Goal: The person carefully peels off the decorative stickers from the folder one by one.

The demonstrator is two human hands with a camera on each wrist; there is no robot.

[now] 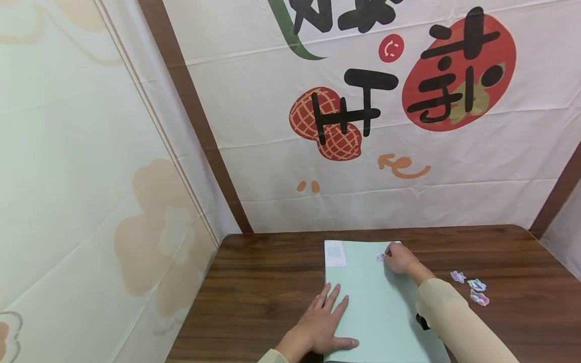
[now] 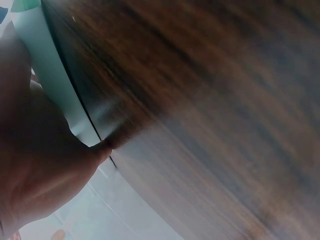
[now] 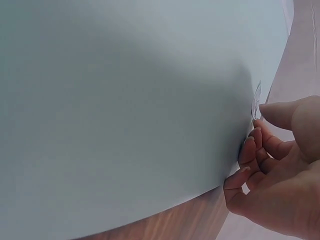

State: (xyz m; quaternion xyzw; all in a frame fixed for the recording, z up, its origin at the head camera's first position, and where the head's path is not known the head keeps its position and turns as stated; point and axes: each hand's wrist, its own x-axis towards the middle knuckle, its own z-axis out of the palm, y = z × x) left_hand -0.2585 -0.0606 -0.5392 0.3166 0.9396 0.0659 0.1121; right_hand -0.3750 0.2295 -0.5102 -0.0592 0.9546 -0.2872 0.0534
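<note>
A large pale green sheet or folder (image 1: 372,302) lies on the dark wooden table, with a white label (image 1: 335,253) at its far left corner. My left hand (image 1: 320,322) rests on its left side, fingers spread and straight. Near the sheet's far right corner my right hand (image 1: 401,259) pinches a small patterned sticker (image 3: 256,101) between thumb and forefinger, close over the green surface. In the head view that sticker shows just left of the fingertips. The other right fingers are curled, and the right wrist view shows them by the sheet's edge.
Several small colourful stickers (image 1: 477,285) lie on the table right of the sheet. A black object (image 1: 422,321) shows partly from under the right sleeve. A printed cloth wall (image 1: 272,212) rises behind the table (image 1: 254,282), and another hangs at the left.
</note>
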